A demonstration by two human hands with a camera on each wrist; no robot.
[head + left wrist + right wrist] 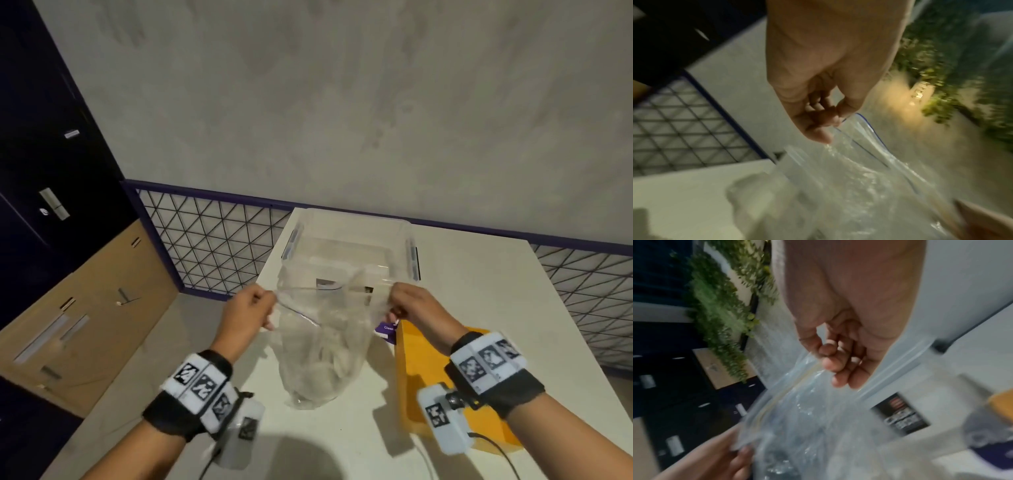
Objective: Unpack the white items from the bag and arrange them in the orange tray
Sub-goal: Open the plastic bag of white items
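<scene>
A clear plastic zip bag (318, 346) stands on the white table with pale white items (329, 359) dimly visible inside. My left hand (263, 305) pinches the bag's top edge on the left, and my right hand (397, 305) pinches it on the right, stretching the mouth between them. The left wrist view shows my left hand (830, 125) pinching the blue-lined seal of the bag (859, 178). In the right wrist view my right hand (830, 363) grips the bag (797, 415) at its rim. The orange tray (421, 356) lies on the table right of the bag, under my right wrist.
A clear plastic storage box (349, 246) stands behind the bag with a small labelled box inside. A purple packet (387, 329) lies between bag and tray. A wire mesh fence (212, 243) runs behind the table (479, 291); the table's left edge lies just left of the bag.
</scene>
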